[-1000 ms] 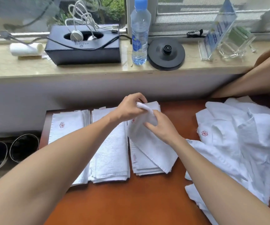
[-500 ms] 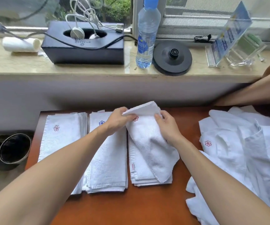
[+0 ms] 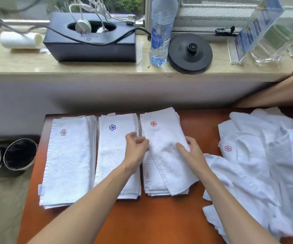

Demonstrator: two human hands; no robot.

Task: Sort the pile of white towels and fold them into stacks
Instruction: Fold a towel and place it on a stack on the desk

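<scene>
Now the towel (image 3: 161, 136), marked with a red flower, lies folded and slightly askew on top of the right stack (image 3: 152, 185), at 12 o'clock on the tabletop (image 3: 142, 219). Its near end slants toward 5 o'clock and overhangs the stack's edge. The left grip (image 3: 135, 150) sits at the towel's 9 o'clock edge with fingers loosely curled; whether it pinches the hem or only touches it I cannot tell. The right grip (image 3: 193, 152) rests on the towel's 3 o'clock side, thumb and fingers fairly straight and spread, pressing the cloth and holding nothing. Just beside the right stack, at 9 o'clock, is the middle stack (image 3: 114, 161) with a blue flower, and beyond that the left stack (image 3: 66, 161) with a pale red one. The loose pile (image 3: 265, 164) sprawls at 3 o'clock, its edge beside the right forearm. On the sill (image 3: 19, 64) at 12 o'clock stand a box (image 3: 89, 48), a bottle (image 3: 159, 36) and a black disc (image 3: 189, 53). Two cups (image 3: 19, 154) sit at 9 o'clock, off the tabletop.
</scene>
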